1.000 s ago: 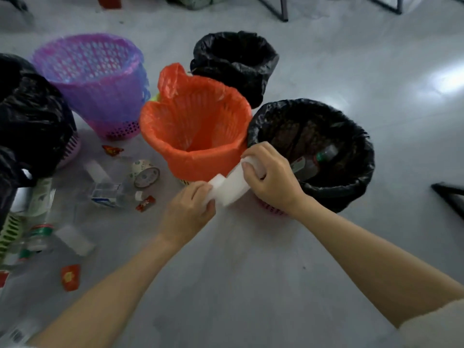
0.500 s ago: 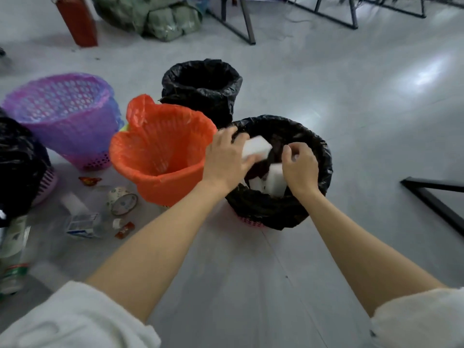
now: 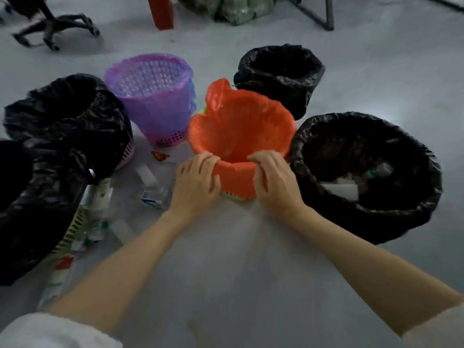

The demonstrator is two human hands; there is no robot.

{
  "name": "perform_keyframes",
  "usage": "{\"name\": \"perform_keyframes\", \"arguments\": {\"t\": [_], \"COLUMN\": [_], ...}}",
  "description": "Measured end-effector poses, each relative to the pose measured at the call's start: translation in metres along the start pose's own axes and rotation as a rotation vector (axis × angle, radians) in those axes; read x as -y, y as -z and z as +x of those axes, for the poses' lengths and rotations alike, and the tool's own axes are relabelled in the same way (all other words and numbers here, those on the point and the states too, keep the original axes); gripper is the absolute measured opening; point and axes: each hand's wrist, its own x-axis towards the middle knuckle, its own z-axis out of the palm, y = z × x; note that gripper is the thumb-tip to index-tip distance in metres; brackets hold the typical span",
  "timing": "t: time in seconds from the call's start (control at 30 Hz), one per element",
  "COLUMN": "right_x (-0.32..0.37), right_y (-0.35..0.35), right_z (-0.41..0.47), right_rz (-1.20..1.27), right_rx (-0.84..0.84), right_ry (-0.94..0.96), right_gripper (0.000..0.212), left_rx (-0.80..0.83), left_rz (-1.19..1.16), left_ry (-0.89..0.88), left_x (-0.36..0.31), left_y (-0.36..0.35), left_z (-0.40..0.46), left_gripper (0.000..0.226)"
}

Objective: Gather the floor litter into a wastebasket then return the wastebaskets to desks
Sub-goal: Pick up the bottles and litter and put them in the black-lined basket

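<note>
Orange plastic lines the wastebasket (image 3: 241, 136) standing on the grey floor (image 3: 226, 259), and both hands are on its near rim. The left hand (image 3: 194, 183) has its fingers (image 3: 208, 159) curled over the rim's edge, grasping the liner there; the right hand (image 3: 275, 183) pinches the same rim just beside it, fingers bent over the top. Right of the orange wastebasket, touching it, sits a black-bagged bin (image 3: 364, 177) with white blocks and what looks like a bottle inside, though the blur makes that hard to tell. Behind the orange wastebasket stand a purple basket (image 3: 153, 96) and another black bin (image 3: 280, 74). Left of it, litter lies on the floor: a small carton (image 3: 154, 197), a clear wrapper (image 3: 147, 174), a red scrap (image 3: 160, 155) and bottles (image 3: 96, 229) beside two more black bags (image 3: 67, 121).
</note>
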Motion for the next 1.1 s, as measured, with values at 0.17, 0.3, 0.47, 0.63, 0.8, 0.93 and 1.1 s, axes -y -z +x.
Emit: {"name": "perform_keyframes", "arguments": {"t": [0.17, 0.3, 0.47, 0.63, 0.8, 0.93, 1.1], "right_x": [0.037, 0.031, 0.010, 0.001, 0.001, 0.004, -0.007], "right_y": [-0.095, -0.163, -0.235, -0.287, -0.295, -0.282, -0.262], "right_z": [-0.024, -0.033, -0.030, -0.029, -0.054, -0.076, -0.099], "right_rz": [0.024, -0.106, -0.202, -0.182, -0.394, -0.487, -0.482], "right_rx": [0.416, 0.762, 0.969, 1.014, 0.955, 0.786, 0.803], "right_ry": [0.110, -0.067, -0.286, -0.427, -0.322, -0.177, -0.097], "right_gripper": [0.043, 0.054, 0.065, 0.065, 0.057, 0.028, 0.028], "left_rx": [0.197, 0.497, 0.705, 0.797, 0.800, 0.708, 0.531], "left_rz": [0.158, 0.157, 0.167, 0.192, 0.261, 0.197, 0.212], "left_ry": [0.269, 0.467, 0.427, 0.413, 0.427, 0.404, 0.369], "left_x": [0.091, 0.142, 0.191, 0.231, 0.241, 0.229, 0.209], "left_y": [0.000, -0.023, -0.058, -0.083, -0.095, -0.095, -0.093], "left_z": [-0.044, -0.068, -0.061, -0.047, -0.068, -0.090, -0.106], "left_gripper": [0.045, 0.064, 0.081, 0.094, 0.094, 0.076, 0.067]}}
